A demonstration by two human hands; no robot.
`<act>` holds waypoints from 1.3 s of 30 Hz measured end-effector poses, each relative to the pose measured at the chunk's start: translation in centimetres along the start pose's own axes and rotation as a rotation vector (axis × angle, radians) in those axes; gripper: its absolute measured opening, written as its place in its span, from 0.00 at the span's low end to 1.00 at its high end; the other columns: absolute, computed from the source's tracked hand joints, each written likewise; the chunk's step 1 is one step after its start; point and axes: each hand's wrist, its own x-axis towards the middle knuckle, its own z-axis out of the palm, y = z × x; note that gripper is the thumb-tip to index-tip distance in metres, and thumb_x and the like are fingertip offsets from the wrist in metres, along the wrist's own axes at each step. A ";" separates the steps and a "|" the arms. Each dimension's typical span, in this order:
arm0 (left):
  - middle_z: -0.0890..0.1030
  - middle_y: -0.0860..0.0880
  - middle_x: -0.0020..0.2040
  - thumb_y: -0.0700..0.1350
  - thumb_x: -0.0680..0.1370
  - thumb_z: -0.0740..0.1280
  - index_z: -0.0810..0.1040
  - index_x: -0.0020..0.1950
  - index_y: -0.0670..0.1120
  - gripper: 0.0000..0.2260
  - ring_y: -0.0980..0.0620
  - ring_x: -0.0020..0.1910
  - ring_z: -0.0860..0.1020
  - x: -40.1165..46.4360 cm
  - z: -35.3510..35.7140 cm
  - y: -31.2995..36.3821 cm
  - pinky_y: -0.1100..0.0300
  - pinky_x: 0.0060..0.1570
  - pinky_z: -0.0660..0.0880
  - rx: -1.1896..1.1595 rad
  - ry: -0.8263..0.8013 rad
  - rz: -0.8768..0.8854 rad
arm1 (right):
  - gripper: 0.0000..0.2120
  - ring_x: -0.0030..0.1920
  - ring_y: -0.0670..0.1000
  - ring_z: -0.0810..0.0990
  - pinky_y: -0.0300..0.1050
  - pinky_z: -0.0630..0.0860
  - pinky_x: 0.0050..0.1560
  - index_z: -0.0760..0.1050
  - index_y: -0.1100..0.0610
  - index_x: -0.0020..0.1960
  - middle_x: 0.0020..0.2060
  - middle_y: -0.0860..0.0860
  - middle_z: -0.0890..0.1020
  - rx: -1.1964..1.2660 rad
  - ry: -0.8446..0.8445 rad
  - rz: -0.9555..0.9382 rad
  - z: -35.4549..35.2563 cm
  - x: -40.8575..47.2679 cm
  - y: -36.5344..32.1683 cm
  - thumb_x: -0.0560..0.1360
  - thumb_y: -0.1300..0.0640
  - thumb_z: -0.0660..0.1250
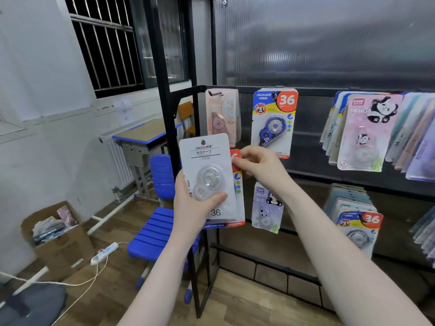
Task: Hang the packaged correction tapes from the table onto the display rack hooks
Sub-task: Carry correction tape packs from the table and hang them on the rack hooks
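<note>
Before the display rack: left hand gripping a small stack of packaged correction tapes, white pack in front, thumb across its blister. Behind it, mostly hidden, blue pack with red top corner pinched by right hand. On upper hooks: pink pack, blue "36" pack, panda packs fanned, cut off at right edge. Lower left: cardboard box holding indistinct wrapped items.

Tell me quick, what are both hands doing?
Left hand: holds the white correction tape pack, thumb across its front.
Right hand: pinches the top corner of the colourful pack behind it.
</note>
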 end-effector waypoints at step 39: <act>0.74 0.57 0.59 0.42 0.66 0.79 0.66 0.70 0.50 0.36 0.56 0.59 0.76 11.5 -7.6 -3.7 0.61 0.53 0.77 0.027 -0.143 0.031 | 0.05 0.35 0.42 0.73 0.31 0.67 0.34 0.78 0.57 0.46 0.31 0.44 0.76 -0.382 0.718 -0.071 3.5 13.8 -4.1 0.76 0.57 0.64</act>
